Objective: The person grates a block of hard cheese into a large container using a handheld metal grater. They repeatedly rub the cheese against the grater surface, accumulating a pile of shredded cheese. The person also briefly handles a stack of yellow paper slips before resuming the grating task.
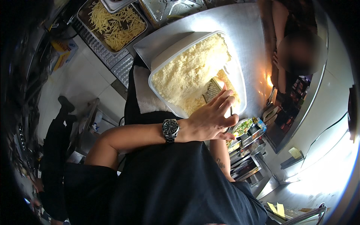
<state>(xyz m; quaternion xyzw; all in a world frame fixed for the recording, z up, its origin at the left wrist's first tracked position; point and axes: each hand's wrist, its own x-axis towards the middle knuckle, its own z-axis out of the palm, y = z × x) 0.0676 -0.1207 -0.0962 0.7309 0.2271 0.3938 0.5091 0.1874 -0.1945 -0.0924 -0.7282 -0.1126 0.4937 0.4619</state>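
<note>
My left hand (212,119), with a metal watch at its wrist, reaches over the near right side of a white plastic tub (244,92). Its curled fingers are around the top of a metal grater (213,90), whose thin handle shows partly between them. The grater's perforated face is tilted against a large heap of pale yellow, finely grated cheese (191,70) in the tub. My right forearm, with a tattoo, comes up from below at the right; the right hand is hidden behind the left one. What it touches cannot be seen.
A steel counter (253,36) lies under the tub, a folded grey cloth (146,90) at its left. A metal tray (80,15) of cut potato sticks stands at upper left. A plate of greens (243,127) is at right. Another person leans beyond the counter; someone in dark clothes is at left.
</note>
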